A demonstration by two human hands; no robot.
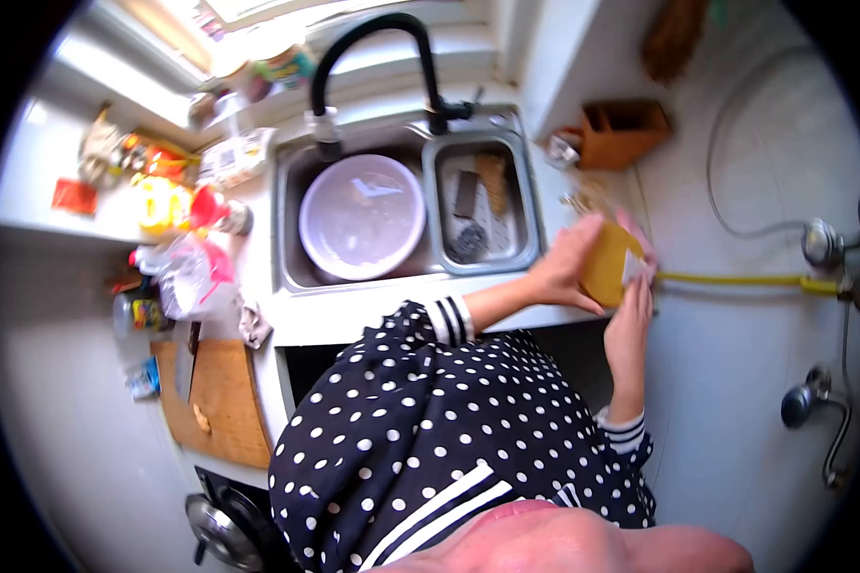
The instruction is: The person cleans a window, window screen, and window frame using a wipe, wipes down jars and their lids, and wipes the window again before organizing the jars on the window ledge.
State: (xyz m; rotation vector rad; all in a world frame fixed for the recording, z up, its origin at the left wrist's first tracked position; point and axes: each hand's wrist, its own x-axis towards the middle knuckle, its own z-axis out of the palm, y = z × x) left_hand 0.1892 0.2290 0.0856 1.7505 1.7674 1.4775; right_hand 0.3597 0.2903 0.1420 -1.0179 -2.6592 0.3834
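Observation:
At the right end of the counter, a round yellow object [602, 272] sits between my two hands. My left hand [573, 263] lies against its left side, thumb and fingers spread around it. My right hand [633, 310] touches its lower right side, fingertips at a small white patch [633, 267]. Pink material [640, 234] shows behind the yellow object; what it is cannot be made out. Just left of my hands is the sink's small basin [506, 250], which holds a dark bar [466, 194] and a scouring pad [469, 241].
A white tub [362, 218] of water stands in the large basin under a black faucet [428, 67]. A brown holder [623, 134] stands behind my hands. A knife [186, 363] lies on a cutting board [234, 401] at left. A yellow hose [736, 279] runs along the right wall.

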